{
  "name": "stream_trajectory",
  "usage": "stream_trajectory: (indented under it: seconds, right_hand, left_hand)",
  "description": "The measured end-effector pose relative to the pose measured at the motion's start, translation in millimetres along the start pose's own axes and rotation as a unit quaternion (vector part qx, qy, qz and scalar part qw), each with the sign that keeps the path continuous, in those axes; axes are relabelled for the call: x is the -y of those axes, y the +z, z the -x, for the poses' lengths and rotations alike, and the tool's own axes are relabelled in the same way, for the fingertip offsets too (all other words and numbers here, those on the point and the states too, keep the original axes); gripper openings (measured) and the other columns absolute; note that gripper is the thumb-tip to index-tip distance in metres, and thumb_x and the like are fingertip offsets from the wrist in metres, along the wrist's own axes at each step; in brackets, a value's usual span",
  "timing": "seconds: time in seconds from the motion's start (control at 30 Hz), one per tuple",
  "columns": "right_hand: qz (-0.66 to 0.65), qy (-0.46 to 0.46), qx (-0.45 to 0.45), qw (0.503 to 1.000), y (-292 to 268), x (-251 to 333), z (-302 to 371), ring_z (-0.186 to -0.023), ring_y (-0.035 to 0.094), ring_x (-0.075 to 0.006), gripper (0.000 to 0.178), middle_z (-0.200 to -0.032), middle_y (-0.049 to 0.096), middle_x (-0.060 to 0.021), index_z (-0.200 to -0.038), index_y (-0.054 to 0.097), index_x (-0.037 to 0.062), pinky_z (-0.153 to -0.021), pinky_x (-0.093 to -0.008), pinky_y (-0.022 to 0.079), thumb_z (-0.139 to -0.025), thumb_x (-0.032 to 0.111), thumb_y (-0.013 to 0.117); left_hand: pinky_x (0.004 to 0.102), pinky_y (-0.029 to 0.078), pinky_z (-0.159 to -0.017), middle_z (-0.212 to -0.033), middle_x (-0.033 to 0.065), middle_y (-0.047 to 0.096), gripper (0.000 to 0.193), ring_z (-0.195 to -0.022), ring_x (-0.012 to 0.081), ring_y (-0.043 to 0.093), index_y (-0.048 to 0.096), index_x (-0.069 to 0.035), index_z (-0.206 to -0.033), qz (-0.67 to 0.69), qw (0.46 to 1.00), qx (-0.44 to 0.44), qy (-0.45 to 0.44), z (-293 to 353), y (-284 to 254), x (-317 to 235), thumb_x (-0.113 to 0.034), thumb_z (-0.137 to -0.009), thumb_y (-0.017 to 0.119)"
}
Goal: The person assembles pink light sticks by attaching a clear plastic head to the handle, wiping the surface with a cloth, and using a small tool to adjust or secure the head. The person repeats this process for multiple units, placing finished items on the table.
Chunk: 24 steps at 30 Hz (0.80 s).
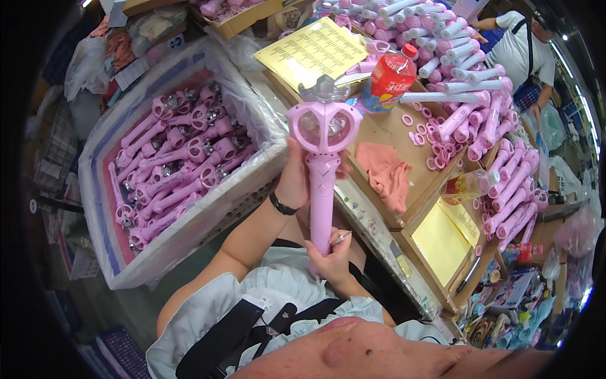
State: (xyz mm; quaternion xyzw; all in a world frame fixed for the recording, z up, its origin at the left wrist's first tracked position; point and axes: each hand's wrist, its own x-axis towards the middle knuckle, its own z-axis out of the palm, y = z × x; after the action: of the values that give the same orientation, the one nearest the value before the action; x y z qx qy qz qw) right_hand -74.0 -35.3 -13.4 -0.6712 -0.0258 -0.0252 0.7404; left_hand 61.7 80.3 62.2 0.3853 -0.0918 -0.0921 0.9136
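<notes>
A pink toy wand (324,189) with a round open head and a translucent grey crown stands upright in front of me. My left hand (295,169) is closed around it just below the head, its fingertips showing on the far side. Lower down, my right hand (332,258) grips the end of the handle. A thin silvery piece (342,238) sticks out between the right thumb and fingers; its kind cannot be made out. To the left, a plastic-lined crate (255,150) holds many similar pink wands (180,158).
On the right, a cardboard-covered table (372,136) bears a red-capped drink bottle (390,77), an orange cloth (384,174), pink rings (440,148), yellow sheets (442,243) and a pen (468,274). Pink and white wand parts (454,47) are piled behind. Another person (521,47) stands at the far right.
</notes>
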Motion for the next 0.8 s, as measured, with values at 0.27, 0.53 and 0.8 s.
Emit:
stream_trajectory:
  seconds: [0.27,0.53,0.8]
  right_hand:
    - [-0.003,0.0,-0.026,1.0,0,-6,0,-0.081,0.048,-0.0143,0.051,-0.09,0.047,-0.0114,-0.086,0.028,0.006,-0.07,-0.0267,0.044,-0.072,0.008,0.077]
    - [0.019,-0.031,-0.001,0.999,-3,-9,7,-0.082,0.048,-0.0145,0.051,-0.092,0.046,-0.0111,-0.088,0.027,0.0066,-0.071,-0.027,0.043,-0.073,0.006,0.076]
    - [-0.238,0.21,0.185,0.93,-21,18,-2,-0.086,0.053,-0.0159,0.051,-0.101,0.051,-0.0135,-0.094,0.026,0.0104,-0.071,-0.0291,0.046,-0.074,0.0,0.071]
  left_hand:
    - [0.0287,0.05,-0.06,-0.09,0.0082,0.055,0.046,-0.066,0.0164,0.058,0.035,-0.008,-0.122,0.031,0.99,0.063,-0.126,22,-8,26,-0.015,-0.084,0.059]
    - [0.0315,0.05,-0.063,-0.094,0.0127,0.058,0.072,-0.072,0.0192,0.059,0.043,0.001,-0.119,-0.006,0.997,0.078,-0.009,14,-5,6,-0.06,-0.081,0.051]
    - [0.0359,0.049,-0.083,-0.115,0.0137,0.057,0.088,-0.097,0.0208,0.06,0.043,-0.005,-0.128,0.259,0.954,0.147,0.002,8,-13,11,-0.076,-0.078,0.037]
